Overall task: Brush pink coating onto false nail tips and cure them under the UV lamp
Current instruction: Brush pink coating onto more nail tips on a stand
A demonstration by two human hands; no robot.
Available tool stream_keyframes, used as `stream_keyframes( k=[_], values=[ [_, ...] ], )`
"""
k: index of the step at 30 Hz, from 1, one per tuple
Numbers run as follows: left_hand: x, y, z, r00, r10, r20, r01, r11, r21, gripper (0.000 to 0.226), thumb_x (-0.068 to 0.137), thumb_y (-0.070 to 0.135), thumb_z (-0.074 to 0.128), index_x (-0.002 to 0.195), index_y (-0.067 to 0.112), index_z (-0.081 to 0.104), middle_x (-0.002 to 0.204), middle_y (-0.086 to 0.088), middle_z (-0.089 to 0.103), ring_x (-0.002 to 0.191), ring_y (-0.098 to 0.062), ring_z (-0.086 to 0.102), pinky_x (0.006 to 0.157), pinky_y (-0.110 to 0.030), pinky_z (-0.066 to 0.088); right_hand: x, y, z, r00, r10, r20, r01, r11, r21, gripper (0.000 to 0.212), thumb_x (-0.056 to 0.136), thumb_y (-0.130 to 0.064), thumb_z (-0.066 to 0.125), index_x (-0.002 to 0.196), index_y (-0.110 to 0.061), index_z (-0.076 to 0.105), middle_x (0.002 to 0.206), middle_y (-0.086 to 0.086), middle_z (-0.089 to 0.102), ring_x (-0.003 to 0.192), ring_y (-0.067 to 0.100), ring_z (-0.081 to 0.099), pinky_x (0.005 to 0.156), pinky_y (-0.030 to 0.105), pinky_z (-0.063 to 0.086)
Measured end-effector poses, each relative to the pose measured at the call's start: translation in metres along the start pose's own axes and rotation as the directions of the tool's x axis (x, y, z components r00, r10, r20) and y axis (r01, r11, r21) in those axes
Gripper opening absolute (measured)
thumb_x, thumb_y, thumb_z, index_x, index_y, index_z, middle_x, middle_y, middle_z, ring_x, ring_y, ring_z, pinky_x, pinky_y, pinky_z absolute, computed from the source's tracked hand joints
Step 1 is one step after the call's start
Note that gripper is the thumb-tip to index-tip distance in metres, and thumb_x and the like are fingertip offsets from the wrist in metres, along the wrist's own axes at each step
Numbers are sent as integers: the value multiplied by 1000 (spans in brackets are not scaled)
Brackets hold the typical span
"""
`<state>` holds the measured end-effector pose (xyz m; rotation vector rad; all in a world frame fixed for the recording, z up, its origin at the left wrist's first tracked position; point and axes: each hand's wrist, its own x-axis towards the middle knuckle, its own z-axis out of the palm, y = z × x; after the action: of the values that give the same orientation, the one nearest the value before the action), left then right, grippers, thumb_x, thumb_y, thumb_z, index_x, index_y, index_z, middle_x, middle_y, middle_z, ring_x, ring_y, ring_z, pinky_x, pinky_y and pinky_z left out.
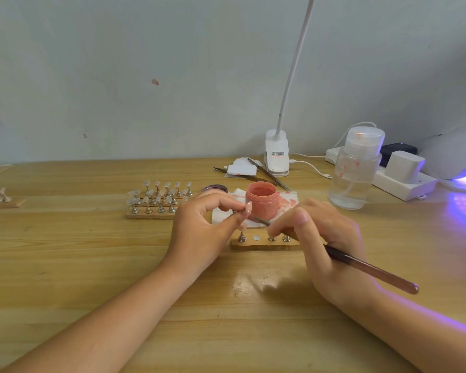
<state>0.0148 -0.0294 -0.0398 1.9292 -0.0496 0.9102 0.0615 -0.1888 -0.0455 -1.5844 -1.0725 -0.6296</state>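
Table: a long pale wooden table (65,265) filled the lower half of the frame, running up to a plain whitish wall (145,63).
UV lamp: a white domed curing lamp (457,154) sat at the right edge, casting violet light on the wood beside it.
Desk lamp: a white clip lamp with a bendy neck (277,154) stood at upper centre, against the wall.
Bottle: a clear plastic pump bottle with a white cap (357,170) stood right of centre, near a white power strip (404,181).
Left hand: the left hand (199,232), centre frame, pinched a small metal stand between thumb and forefinger, with a pink-coated false nail tip (249,207) on its top.
Right hand: the right hand (323,238) had its fingers curled around a thin dark-handled brush (366,267), whose bristle end pointed at the tip; whether it touched I couldn't tell.
Pot: a small open pink jar of coating (261,201) stood on a stained white tissue (226,214), just behind the hands.
Near holder: a short wooden strip with metal pegs (264,244) lay under the fingers.
Far holder: a wooden rack of clear uncoated tips on stands (156,200) lay left of the jar.
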Motion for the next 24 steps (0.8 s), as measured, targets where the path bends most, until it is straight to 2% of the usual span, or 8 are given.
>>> stream_keyframes(
  k=[4,8,11,15,17,20,22,24],
  values=[
    [0,3,0,999,-38,13,39,997,-68,19,72,9,73,68,28,69,65,17,68,78,10,60,73,0,37,3,1,-1,998,24,-63,-24,1000,-7,36,93,-25,38,78,-13,69,81,-16,64,79,11,58,68,43,46],
    [-1,2,-1,998,-60,-2,60,997,-47,15,74,12,71,76,27,71,93,11,64,90,6,57,75,-1,37,3,3,0,998,41,-42,-41,999,-18,42,95,-36,38,78,-13,69,81,-19,62,79,6,55,70,36,43],
    [-1,1,-1,998,-60,17,60,997,-42,19,76,10,69,81,29,70,87,13,64,87,8,57,77,-2,36,2,3,0,999,36,-31,-37,999,-25,39,93,-31,39,78,-12,70,80,-16,64,80,7,56,70,38,44],
    [-1,1,0,999,-39,18,40,999,-33,20,77,6,68,91,20,70,84,14,65,84,10,58,75,-1,37,3,1,1,998,57,13,-56,998,-41,38,92,-30,40,82,-12,71,81,-8,68,84,13,60,75,38,46],
    [0,0,0,1000,-22,10,22,999,-27,23,77,3,68,89,23,69,83,15,65,83,11,58,75,-2,38,3,1,2,997,56,44,-54,997,-49,36,92,-28,41,83,-11,72,84,-9,68,83,11,59,75,33,45],
    [0,0,1,1000,-8,6,9,1000,-25,24,76,3,69,86,25,69,81,16,65,81,11,58,75,-2,38,3,1,1,997,38,72,-36,999,-27,40,93,-30,39,74,-13,70,74,-17,60,73,1,54,72,21,39],
    [0,0,1,1000,-16,-1,16,999,-36,23,75,5,69,83,26,70,78,18,65,81,11,58,74,-1,38,2,1,1,998,25,61,-25,1000,-1,45,95,-33,36,71,-13,69,72,-18,58,70,0,53,70,22,38],
    [-1,1,1,1000,-18,-1,18,999,-34,23,75,6,69,80,29,69,78,17,64,81,12,58,74,-1,37,3,0,1,999,20,37,-20,1000,-2,40,94,-29,39,77,-11,70,79,-15,62,76,4,57,71,27,42]
  ],
)
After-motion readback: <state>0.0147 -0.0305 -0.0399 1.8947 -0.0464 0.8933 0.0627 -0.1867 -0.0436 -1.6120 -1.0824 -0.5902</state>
